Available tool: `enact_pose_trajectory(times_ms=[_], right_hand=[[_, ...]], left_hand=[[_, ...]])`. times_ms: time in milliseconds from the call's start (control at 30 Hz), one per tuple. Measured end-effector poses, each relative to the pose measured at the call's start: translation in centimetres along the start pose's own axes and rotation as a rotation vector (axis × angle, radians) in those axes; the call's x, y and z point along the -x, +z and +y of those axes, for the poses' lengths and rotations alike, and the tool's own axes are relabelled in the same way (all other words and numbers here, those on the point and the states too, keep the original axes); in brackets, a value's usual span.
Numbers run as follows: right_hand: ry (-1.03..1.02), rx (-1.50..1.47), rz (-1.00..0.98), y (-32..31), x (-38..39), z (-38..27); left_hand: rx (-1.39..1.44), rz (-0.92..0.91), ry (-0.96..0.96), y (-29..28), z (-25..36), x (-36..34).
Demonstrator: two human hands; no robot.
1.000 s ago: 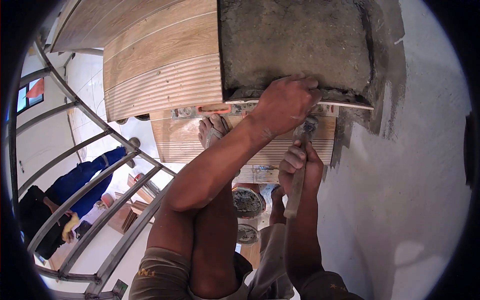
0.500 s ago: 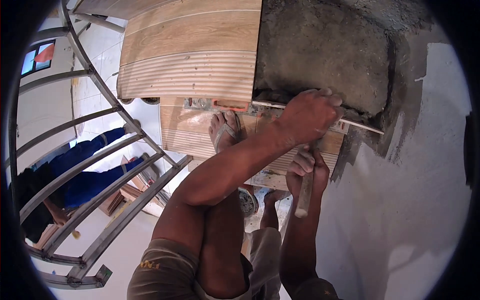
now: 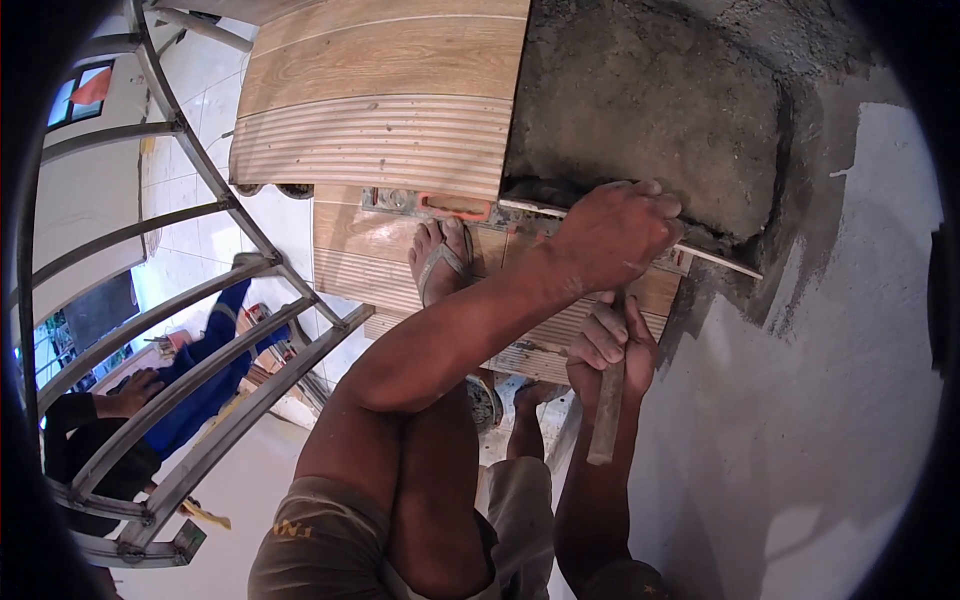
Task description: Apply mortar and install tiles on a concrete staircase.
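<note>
Spanning the front of a grey-brown mortar step (image 3: 650, 110): thin pale-edged tile strip (image 3: 722, 262), left hand (image 3: 620, 230) across it, seemingly for steadying, clasp untellable; right hand (image 3: 608, 342) wrapped around a brownish wooden handle (image 3: 606, 420), probably for control.

We have a railing (image 3: 246, 420) left with a co-worker (image 3: 198, 417) beyond it, and a wall (image 3: 800, 400) right. Between, far tiles (image 3: 380, 100) lie left of cement (image 3: 645, 120), a strip (image 3: 722, 262) edges the cement's near side, and nearer lies a level (image 3: 402, 203).
</note>
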State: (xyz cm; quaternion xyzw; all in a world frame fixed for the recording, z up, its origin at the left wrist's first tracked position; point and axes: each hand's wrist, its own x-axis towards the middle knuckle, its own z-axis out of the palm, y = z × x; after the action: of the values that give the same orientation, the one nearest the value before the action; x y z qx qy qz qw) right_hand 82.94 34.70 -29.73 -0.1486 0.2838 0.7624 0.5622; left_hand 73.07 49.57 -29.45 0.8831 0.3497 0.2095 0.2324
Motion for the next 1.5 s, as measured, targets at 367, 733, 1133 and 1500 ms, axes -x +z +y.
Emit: enact_pose_trajectory(times_ms=[367, 733, 1133, 1500], right_hand=[[0.001, -0.079, -0.054, -0.8, -0.1, -0.1], [0.016, -0.156, -0.068, -0.4, 0.1, 0.7], [0.039, -0.067, -0.072, 0.1, -0.2, 0.2], [0.023, -0.024, -0.015, -0.2, -0.1, 0.4]], left_hand=[[0.017, 0.095, 0.022, 0.1, 0.0, -0.1], [0.027, 0.105, 0.009, -0.1, 0.1, -0.1], [-0.039, 0.029, 0.009, -0.2, 0.2, -0.1], [-0.062, 0.071, 0.012, 0.0, 0.2, 0.1]])
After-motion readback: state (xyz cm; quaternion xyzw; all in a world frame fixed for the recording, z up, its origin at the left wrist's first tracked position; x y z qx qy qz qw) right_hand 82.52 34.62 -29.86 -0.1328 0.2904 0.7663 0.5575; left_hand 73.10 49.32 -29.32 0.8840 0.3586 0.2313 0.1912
